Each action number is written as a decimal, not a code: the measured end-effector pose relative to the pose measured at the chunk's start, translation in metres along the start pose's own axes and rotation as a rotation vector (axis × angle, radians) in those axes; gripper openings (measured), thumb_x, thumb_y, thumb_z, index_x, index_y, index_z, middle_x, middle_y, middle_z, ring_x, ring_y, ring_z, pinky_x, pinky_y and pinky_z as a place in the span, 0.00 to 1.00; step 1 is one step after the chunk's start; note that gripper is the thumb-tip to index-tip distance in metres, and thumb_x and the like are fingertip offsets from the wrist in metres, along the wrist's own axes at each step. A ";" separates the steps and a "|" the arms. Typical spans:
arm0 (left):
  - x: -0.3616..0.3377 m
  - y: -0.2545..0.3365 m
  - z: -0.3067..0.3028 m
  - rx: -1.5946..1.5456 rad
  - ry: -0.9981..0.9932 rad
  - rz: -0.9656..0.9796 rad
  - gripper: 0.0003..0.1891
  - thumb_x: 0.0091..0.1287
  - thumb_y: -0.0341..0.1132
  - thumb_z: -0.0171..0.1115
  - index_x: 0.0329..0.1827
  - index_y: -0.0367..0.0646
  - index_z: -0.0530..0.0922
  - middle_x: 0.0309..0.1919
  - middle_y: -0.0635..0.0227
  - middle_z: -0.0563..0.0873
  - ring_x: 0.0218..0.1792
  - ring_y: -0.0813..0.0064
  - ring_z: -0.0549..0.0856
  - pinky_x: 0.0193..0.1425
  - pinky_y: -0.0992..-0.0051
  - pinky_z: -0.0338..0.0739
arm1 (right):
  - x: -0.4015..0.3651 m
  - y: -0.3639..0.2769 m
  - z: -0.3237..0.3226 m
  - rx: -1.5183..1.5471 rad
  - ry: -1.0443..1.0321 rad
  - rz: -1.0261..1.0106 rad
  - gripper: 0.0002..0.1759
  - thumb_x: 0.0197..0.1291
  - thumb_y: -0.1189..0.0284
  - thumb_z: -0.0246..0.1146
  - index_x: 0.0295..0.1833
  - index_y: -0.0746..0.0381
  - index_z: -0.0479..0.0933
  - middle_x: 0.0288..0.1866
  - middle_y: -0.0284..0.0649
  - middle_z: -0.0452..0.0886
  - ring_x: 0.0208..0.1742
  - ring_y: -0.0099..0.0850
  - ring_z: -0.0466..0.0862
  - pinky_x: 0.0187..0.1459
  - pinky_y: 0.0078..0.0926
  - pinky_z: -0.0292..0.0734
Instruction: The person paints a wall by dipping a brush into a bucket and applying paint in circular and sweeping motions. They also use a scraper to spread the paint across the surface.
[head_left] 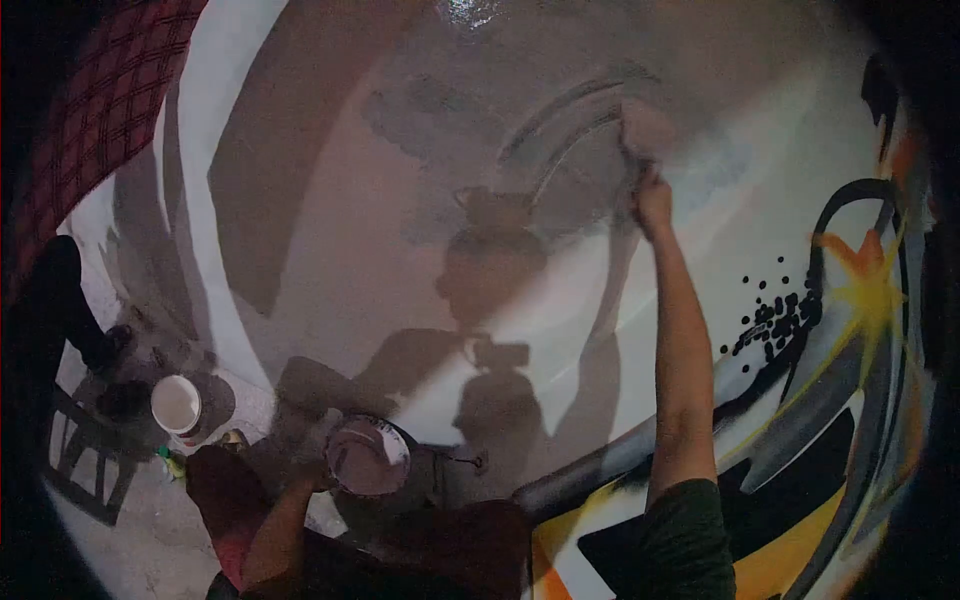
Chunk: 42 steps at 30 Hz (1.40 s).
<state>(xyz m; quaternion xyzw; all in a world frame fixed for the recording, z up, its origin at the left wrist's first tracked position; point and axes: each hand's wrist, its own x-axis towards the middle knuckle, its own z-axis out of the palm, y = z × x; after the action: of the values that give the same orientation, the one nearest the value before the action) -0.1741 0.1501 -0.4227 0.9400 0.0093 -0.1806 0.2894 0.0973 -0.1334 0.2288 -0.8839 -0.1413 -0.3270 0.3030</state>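
My right hand [652, 200] is raised at arm's length against the curved painted wall [440, 280], closed around the handle of a wide, pale paintbrush [643, 128]. The brush is blurred, so its exact kind is hard to make out. Grey, curved streaks mark the wet-looking surface to its left. Low in the view, my left hand [322, 468] grips the side of a paint bucket [368, 455]. Greyish paint shows inside the bucket, which is tilted slightly toward me. My left fingers are partly hidden in shadow.
A white bucket [176, 405] stands on the floor at left, near a green-and-yellow item [172, 463]. Another person's dark leg [65, 300] and plaid sleeve [110, 110] appear at far left. Graffiti [790, 330] covers the wall at right. Shadows fall across the middle.
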 end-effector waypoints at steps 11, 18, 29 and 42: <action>-0.015 -0.021 0.028 0.045 -0.106 -0.042 0.25 0.62 0.50 0.58 0.57 0.43 0.78 0.58 0.53 0.79 0.59 0.54 0.79 0.63 0.59 0.72 | -0.018 0.035 -0.020 -0.729 -0.087 -0.485 0.31 0.67 0.46 0.49 0.49 0.66 0.77 0.28 0.52 0.81 0.33 0.47 0.84 0.39 0.42 0.79; -0.017 -0.021 0.021 0.051 -0.126 -0.061 0.23 0.63 0.49 0.58 0.54 0.42 0.80 0.56 0.53 0.80 0.58 0.54 0.80 0.62 0.59 0.73 | -0.065 0.047 0.047 0.081 -0.012 0.038 0.36 0.71 0.45 0.44 0.26 0.68 0.73 0.17 0.45 0.75 0.20 0.37 0.79 0.26 0.34 0.75; -0.017 -0.015 0.024 0.189 -0.065 0.024 0.22 0.64 0.47 0.56 0.54 0.42 0.81 0.56 0.52 0.81 0.57 0.53 0.80 0.61 0.58 0.74 | -0.041 0.090 -0.055 -0.667 0.070 -0.439 0.31 0.69 0.45 0.45 0.48 0.63 0.78 0.31 0.50 0.83 0.32 0.46 0.84 0.35 0.43 0.78; -0.010 -0.015 0.025 0.046 -0.132 -0.070 0.25 0.62 0.51 0.58 0.55 0.42 0.80 0.56 0.51 0.81 0.57 0.51 0.80 0.62 0.57 0.73 | -0.104 0.118 -0.014 -0.716 -0.140 -0.176 0.32 0.68 0.47 0.48 0.51 0.67 0.78 0.42 0.60 0.82 0.43 0.58 0.82 0.47 0.47 0.75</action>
<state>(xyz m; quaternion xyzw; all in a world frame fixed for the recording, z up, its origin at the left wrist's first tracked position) -0.1935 0.1500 -0.4467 0.9315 0.0191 -0.2524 0.2613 0.0658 -0.2393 0.1162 -0.9386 -0.1137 -0.3193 -0.0651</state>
